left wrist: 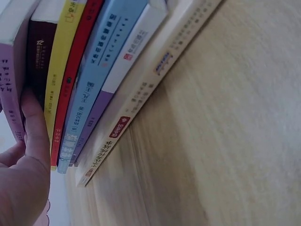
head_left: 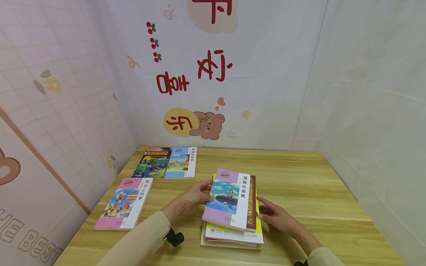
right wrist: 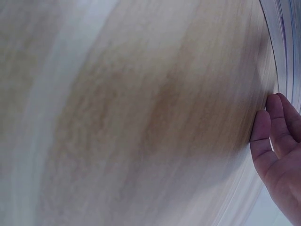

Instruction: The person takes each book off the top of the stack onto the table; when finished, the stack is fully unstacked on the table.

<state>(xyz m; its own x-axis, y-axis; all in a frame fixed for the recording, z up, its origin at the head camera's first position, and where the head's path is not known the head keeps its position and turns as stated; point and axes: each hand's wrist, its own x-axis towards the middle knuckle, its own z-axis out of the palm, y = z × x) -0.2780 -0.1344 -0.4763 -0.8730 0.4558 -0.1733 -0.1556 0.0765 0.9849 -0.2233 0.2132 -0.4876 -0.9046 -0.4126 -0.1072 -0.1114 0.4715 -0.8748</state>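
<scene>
A pink and white paperback (head_left: 244, 201) with a seaside picture lies slightly tilted on top of a stack of books. My left hand (head_left: 194, 195) pinches its left edge, thumb on the cover. In the left wrist view a finger of that hand (left wrist: 28, 174) reaches in between the pink spine (left wrist: 10, 89) and a dark red book (left wrist: 40, 52). Beneath come yellow (left wrist: 61, 70), red, blue and beige spines. My right hand (head_left: 279, 220) is at the stack's right side with fingers relaxed; in the right wrist view its fingertips are close to the page edges (right wrist: 284, 47), contact unclear.
At the table's left lie a pink book (head_left: 121, 203), a dark green comic-style book (head_left: 153, 162) and a blue and white book (head_left: 179, 162). Printed white cloth (head_left: 266, 74) hangs behind and on both sides of the wooden table (head_left: 299, 177).
</scene>
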